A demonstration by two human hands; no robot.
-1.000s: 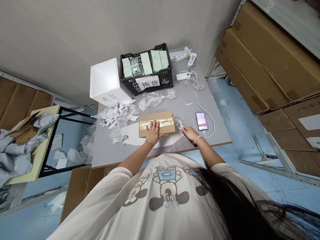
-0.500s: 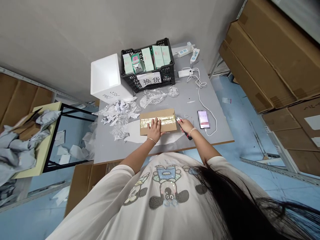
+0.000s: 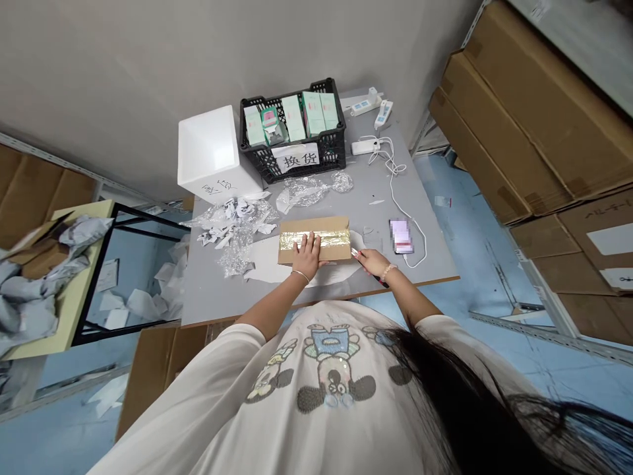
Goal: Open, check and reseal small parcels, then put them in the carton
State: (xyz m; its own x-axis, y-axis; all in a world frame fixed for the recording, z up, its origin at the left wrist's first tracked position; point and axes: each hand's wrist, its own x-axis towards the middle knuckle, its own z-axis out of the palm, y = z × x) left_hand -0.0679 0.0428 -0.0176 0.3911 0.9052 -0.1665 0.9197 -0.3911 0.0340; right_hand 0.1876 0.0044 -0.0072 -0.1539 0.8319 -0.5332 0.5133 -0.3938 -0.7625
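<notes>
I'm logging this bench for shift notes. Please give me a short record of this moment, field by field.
Left hand: flat on a cardboard box banded with shiny gold tape
Right hand: holding a utility knife, tip at the box's end
Table: grey table
Nearby: black plastic crate of pale green boxes; crumpled bubble wrap; phone on a white cable

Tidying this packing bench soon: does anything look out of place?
Crumpled clear plastic wrap and torn white paper scraps lie strewn on the grey table beside the taped cardboard box. More white paper sheets litter the floor by the side table, looking like waste left out of any bin.
</notes>
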